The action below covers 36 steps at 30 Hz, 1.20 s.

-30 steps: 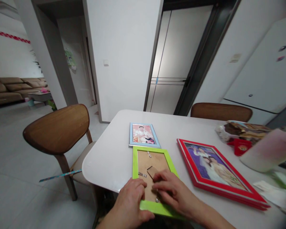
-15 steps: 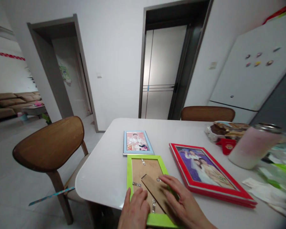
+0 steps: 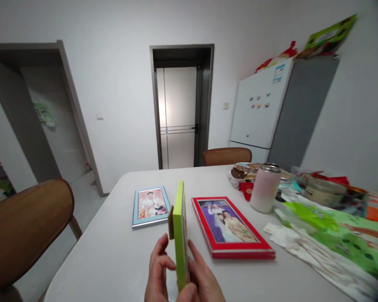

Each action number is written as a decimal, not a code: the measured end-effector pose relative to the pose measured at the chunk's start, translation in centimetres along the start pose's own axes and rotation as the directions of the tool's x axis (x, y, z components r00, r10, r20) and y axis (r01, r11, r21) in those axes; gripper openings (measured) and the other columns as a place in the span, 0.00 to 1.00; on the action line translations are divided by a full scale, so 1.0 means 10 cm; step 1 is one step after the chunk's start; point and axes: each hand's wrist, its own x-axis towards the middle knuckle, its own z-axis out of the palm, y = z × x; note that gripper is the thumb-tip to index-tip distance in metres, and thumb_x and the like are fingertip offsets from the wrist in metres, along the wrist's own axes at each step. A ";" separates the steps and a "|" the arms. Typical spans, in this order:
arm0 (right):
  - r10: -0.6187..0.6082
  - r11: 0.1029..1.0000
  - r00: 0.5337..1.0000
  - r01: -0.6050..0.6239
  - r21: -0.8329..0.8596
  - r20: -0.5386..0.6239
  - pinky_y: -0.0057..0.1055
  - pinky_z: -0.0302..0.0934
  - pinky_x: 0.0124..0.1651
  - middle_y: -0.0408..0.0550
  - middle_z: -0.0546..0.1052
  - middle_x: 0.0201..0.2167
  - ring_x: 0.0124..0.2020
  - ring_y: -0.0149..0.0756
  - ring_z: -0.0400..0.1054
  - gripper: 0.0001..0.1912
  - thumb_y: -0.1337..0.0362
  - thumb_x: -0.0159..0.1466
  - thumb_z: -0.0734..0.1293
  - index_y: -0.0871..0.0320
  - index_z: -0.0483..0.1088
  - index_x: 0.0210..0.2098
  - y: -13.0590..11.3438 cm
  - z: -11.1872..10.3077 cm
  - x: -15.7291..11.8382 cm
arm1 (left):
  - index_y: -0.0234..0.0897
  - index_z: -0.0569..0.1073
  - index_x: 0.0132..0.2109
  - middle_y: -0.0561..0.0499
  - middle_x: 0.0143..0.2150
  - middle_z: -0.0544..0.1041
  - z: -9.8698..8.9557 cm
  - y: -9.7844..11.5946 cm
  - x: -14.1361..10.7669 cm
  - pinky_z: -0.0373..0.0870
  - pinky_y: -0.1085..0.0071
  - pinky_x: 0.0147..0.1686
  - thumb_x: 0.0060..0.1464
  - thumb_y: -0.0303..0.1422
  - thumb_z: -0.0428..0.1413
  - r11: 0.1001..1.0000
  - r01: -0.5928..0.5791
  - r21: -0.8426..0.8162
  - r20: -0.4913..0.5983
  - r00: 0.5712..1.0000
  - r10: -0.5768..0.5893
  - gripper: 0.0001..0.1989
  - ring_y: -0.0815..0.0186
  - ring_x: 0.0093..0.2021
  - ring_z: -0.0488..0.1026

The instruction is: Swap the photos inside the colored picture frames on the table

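Observation:
A lime-green picture frame [image 3: 179, 235] stands upright, nearly edge-on to me, above the near part of the white table. Its brown back stand [image 3: 171, 222] sticks out on the left side. My right hand [image 3: 206, 279] grips the lower part of the frame from the right, fingers along the front face. On the back side, my left hand [image 3: 159, 270] has its fingers curled against the lower edge. The picture on the front is hardly visible at this angle. To the left lies a light-blue picture frame [image 3: 135, 209], and to the right a red picture frame [image 3: 242, 248], both face up.
A pink and white tumbler [image 3: 266, 188] stands behind the red frame. White crumpled cloth [image 3: 302, 245], a green plastic package [image 3: 349, 235], a glass jar [image 3: 324, 193] and bagged food [image 3: 239, 172] crowd the right side. Brown chairs [image 3: 28, 226] stand left and beyond the table [image 3: 107, 260].
The green frame, lying back-up under both hands before, is now lifted and turned on edge between them. My view has swung right, showing more of the cluttered table side.

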 end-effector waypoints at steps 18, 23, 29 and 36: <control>-0.343 0.219 0.936 -0.003 -0.976 -0.080 0.27 0.59 0.42 0.51 0.71 0.45 0.41 0.35 0.67 0.27 0.66 0.51 0.58 0.66 0.60 0.50 -1.63 -1.66 0.90 | 0.32 0.61 0.50 0.45 0.49 0.69 1.00 -0.43 0.46 0.64 0.69 0.47 0.45 0.20 0.47 0.987 0.134 0.093 0.237 0.959 -0.153 0.22 0.65 0.49 0.66; -0.404 0.084 0.912 -0.041 -0.996 -0.072 0.37 0.56 0.46 0.57 0.70 0.44 0.41 0.43 0.66 0.25 0.63 0.51 0.59 0.65 0.63 0.49 -1.64 -1.56 0.88 | 0.34 0.61 0.51 0.43 0.55 0.61 0.63 -0.55 0.73 0.54 0.62 0.53 0.45 0.25 0.51 0.911 0.055 0.408 0.218 0.963 -0.156 0.23 0.61 0.55 0.57; -0.336 -0.056 0.881 0.333 -0.941 0.332 0.36 0.55 0.50 0.50 0.68 0.48 0.49 0.39 0.61 0.21 0.59 0.56 0.55 0.58 0.64 0.46 -1.13 -0.69 0.54 | 0.34 0.63 0.48 0.41 0.56 0.60 -0.06 -0.72 1.15 0.38 0.52 0.54 0.41 0.26 0.54 0.694 0.020 0.720 0.142 0.974 -0.175 0.23 0.52 0.57 0.49; -0.215 -0.198 0.870 0.405 -0.892 0.443 0.39 0.52 0.54 0.59 0.65 0.50 0.52 0.41 0.57 0.24 0.65 0.54 0.55 0.67 0.60 0.50 -0.34 -0.28 0.50 | 0.37 0.67 0.43 0.46 0.45 0.67 -0.33 -0.45 0.49 0.56 0.60 0.48 0.31 0.37 0.62 0.602 -0.124 0.789 0.287 0.941 -0.182 0.28 0.54 0.47 0.62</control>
